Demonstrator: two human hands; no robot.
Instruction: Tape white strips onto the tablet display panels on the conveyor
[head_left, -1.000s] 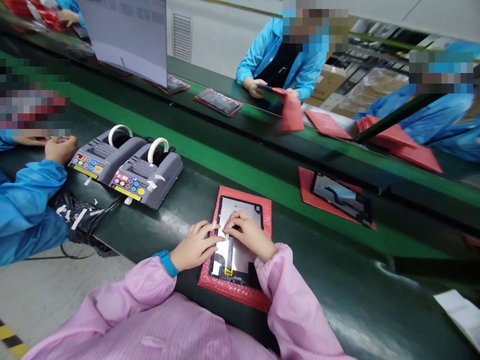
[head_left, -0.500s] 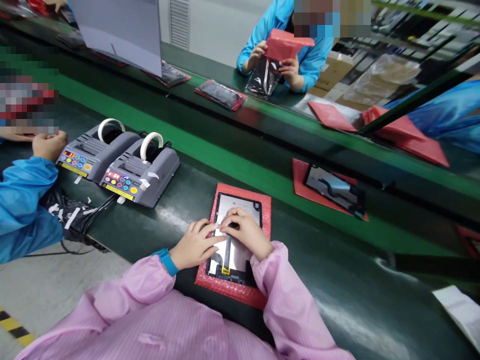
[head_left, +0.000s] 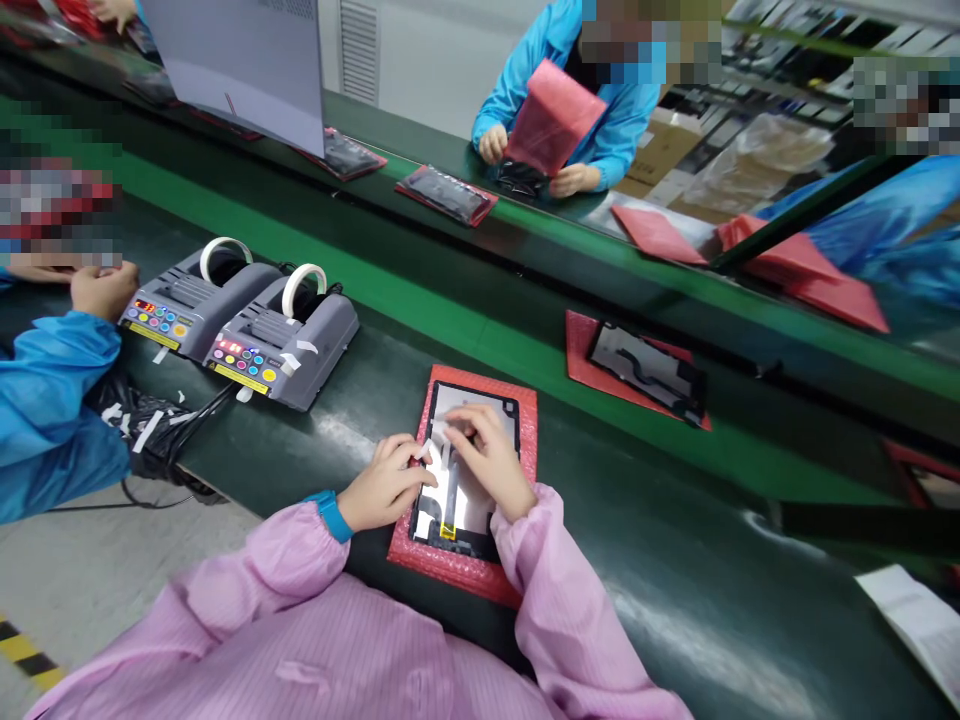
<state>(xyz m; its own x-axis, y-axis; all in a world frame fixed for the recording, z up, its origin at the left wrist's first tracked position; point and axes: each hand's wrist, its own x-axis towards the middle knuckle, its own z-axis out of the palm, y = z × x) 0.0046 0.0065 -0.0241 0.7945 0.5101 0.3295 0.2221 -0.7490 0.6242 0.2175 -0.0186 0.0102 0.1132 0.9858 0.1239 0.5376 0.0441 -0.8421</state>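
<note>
A tablet panel [head_left: 469, 505] with a shiny back lies on a red bubble-wrap mat [head_left: 525, 430] on the dark bench in front of me. My left hand [head_left: 386, 482] rests at the panel's left edge, its fingers pinching a small strip of white tape [head_left: 426, 450]. My right hand [head_left: 487, 455] lies over the middle of the panel, fingers pressed down on the same strip and a flat cable. Both my sleeves are pink, and a blue band sits on my left wrist.
Two grey tape dispensers [head_left: 289, 345] with white rolls stand to the left, beside a blue-sleeved person's hand [head_left: 101, 290]. Another panel on a red mat [head_left: 637, 365] lies on the green conveyor [head_left: 480, 335]. Across it, a person holds a red bag [head_left: 551, 120].
My hands have shifted slightly up the panel while staying on the tape. The second panel on the conveyor has moved left. The person opposite has lowered and turned the red bag.
</note>
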